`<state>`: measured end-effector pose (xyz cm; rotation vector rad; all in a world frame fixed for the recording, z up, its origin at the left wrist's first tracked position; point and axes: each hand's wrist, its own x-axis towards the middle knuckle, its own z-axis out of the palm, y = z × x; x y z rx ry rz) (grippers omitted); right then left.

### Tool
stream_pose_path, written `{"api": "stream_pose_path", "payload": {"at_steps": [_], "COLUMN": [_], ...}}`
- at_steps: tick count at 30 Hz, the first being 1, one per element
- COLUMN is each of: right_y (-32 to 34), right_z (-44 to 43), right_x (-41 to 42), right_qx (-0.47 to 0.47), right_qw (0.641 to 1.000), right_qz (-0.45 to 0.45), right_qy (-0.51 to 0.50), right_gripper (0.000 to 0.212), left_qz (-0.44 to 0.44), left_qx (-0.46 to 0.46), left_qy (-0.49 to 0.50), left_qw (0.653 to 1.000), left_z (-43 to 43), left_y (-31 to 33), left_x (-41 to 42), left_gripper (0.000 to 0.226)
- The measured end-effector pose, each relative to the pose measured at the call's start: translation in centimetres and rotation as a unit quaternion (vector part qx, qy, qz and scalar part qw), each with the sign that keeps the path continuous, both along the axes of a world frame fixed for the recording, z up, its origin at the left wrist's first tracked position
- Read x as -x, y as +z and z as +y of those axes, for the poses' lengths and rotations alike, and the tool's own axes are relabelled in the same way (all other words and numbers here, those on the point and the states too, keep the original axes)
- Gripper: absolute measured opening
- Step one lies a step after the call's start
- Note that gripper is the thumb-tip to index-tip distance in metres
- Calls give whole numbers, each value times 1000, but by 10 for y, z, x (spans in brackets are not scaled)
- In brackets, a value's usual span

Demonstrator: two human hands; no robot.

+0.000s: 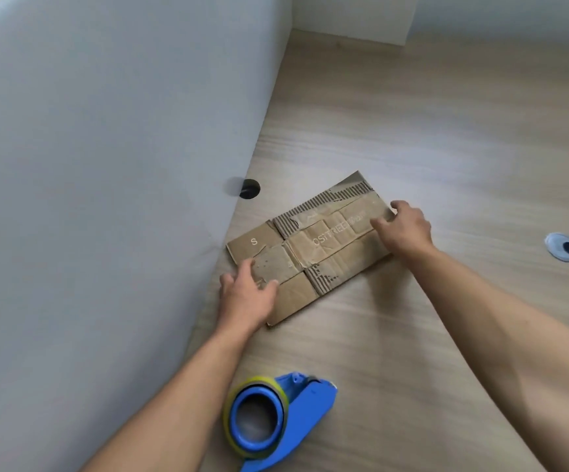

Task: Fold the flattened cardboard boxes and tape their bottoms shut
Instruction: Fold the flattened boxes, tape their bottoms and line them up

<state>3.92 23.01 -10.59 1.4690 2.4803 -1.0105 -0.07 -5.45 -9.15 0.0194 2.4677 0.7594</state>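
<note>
Location: the flattened cardboard box [313, 247] lies flat on the wooden floor [446, 131], its long axis running from 8 o'clock to 2 o'clock, with its 9 o'clock side close to the grey sofa [106, 165] and the sofa's black foot [249, 189]. The tape dispenser [296, 413] rests on the floor at 6 o'clock from the box, untouched. A small round object [562, 247] lies well apart at 3 o'clock.

Hazards from this state:
- The outer paper is torn and the fluting is exposed in several strips. A hard pull at the edge is likely to tear a flap further or crease it off its score line.
- The sofa stands just beside the box. Opening the panels toward 9 o'clock may jam them against the upholstery.
- The dispenser sits near the left forearm. A backward sweep of the elbow could knock it away.

Hand pose:
- The left hand [247, 294] sits at the box's 7 o'clock corner, palm down, fingers spread and fairly straight, pressing the cardboard; its grip is apart.
- The right hand [402, 226] sits at the 2 o'clock end, fingers curled over the edge with the thumb on top; its grip appears clamped on the box edge, though the underside is hidden
- Both forearms are extended forward
</note>
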Motion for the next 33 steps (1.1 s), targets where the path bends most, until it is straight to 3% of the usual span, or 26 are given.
{"api": "stream_pose_path", "payload": {"at_steps": [2, 4, 7, 13, 16, 18, 21, 25, 30, 33], "right_y": [5, 13, 39, 72, 91, 102, 111, 111, 95, 89], "right_z": [6, 11, 11, -5, -20, -28, -39, -61, -79, -90], "right_x": [-25, -51, -109, -207, -252, -284, -330, -378, -421, -433], "right_qx": [40, 136, 324, 325, 335, 354, 386, 423, 460, 445], "right_qw": [999, 985, 916, 900, 899, 890, 869, 842, 795, 817], "right_qz": [16, 83, 194, 247, 248, 256, 288, 321, 377, 357], "right_qy": [-30, -64, -134, -153, -132, -129, -115, -98, -120, -83], "right_gripper": [58, 47, 32, 21, 32, 53, 87, 91, 85, 94], "left_qz": [-25, -41, -93, -152, -111, -106, -162, -230, -174, -147], "left_qx": [-69, -120, -247, -379, -386, -396, -409, -362, -226, -167], "left_qy": [67, 92, 120, 94, 37, 0, -25, -80, -135, -140], "left_qw": [995, 988, 957, 908, 915, 912, 898, 900, 949, 965], "left_z": [4, 4, 15, 45, 45, 37, 15, -12, -36, -36], "left_y": [7, 8, 20, 61, 84, 96, 98, 96, 89, 82], "left_x": [2, 0, -21, -80, -119, -145, -176, -203, -237, -251], "left_gripper": [63, 63, 61, 60, 45, 35, 47, 75, 82, 65]}}
